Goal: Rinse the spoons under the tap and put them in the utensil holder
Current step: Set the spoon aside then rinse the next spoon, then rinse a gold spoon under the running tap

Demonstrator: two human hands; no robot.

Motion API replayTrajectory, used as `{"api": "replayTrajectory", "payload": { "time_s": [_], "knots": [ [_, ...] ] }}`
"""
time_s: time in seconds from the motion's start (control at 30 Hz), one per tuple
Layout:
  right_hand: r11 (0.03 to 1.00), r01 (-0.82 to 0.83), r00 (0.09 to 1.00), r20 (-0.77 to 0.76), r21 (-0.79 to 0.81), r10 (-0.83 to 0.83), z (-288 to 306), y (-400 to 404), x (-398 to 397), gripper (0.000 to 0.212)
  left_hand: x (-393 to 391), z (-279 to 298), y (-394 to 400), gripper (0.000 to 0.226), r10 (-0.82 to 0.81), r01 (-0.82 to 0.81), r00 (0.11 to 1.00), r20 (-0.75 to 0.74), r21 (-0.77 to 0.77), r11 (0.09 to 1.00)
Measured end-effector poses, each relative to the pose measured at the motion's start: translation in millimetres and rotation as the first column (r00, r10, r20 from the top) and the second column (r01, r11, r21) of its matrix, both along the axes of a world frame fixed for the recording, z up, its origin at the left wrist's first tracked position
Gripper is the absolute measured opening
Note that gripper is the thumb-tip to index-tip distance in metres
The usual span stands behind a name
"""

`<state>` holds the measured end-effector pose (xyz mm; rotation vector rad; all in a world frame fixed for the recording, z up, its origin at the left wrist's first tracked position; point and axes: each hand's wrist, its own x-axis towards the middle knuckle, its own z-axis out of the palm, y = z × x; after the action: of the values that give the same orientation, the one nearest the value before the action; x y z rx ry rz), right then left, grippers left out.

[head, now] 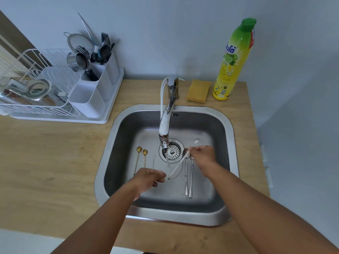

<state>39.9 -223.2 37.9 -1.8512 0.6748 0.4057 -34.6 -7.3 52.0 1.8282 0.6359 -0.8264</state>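
I am reaching both forearms over the sink's (pixel 165 218) near rim, my left hand (pixel 148 178) and right hand (pixel 201 154) each pinching one end of a pale spoon (pixel 180 163) under the tap's (pixel 164 129) stream — blurred. It is looking light, stiff and slippery — I am judging the handle ends the safest hold.

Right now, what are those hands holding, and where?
A white spoon, blurred: right hand grips near its bowl end, left hand pinches the handle tip.
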Motion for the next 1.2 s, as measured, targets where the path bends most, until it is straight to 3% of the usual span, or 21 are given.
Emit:
{"api": "replayTrajectory", "payload": {
  "time_s": [0.1,0.2,0.37,0.53,0.73,1.0,1.2],
  "knots": [
    [0.973,-0.065,0.996,-0.070,-0.220,0.051,-4.8,-12.3,1.4,0.026,10.3,-6.7,6.9,0.019,-0.046,0.048,0.999,-0.024,0.063,0.997],
    [0.885,-0.173,0.982,-0.143,-0.433,0.121,-4.1,-20.8,-3.2,0.031,17.1,-20.0,10.4,0.018,-0.065,0.067,0.998,-0.014,0.145,0.987],
    [0.777,-0.304,0.952,-0.201,-0.552,0.231,-16.1,-18.9,-9.3,0.035,22.2,-36.3,15.2,0.027,-0.052,0.042,0.998,0.022,0.348,0.937],
    [0.748,-0.371,0.928,-0.245,-0.550,0.280,-27.3,-15.0,-18.2,0.024,21.0,-39.1,25.4,0.027,-0.053,0.032,0.998,0.034,0.459,0.888],
    [0.778,-0.335,0.940,-0.249,-0.532,0.234,-34.0,-14.0,-16.3,0.026,22.7,-34.5,33.5,0.027,-0.041,0.012,0.998,0.049,0.489,0.872],
    [0.712,-0.351,0.936,-0.240,-0.608,0.257,-39.4,-11.7,-11.1,0.016,28.7,-29.1,37.2,0.025,-0.032,-0.025,0.994,0.101,0.517,0.856],
    [0.722,-0.350,0.935,-0.272,-0.596,0.228,-45.5,-6.6,-12.9,0.017,29.7,-32.3,35.3,0.025,-0.012,-0.059,0.991,0.134,0.519,0.853]
  ]
}}
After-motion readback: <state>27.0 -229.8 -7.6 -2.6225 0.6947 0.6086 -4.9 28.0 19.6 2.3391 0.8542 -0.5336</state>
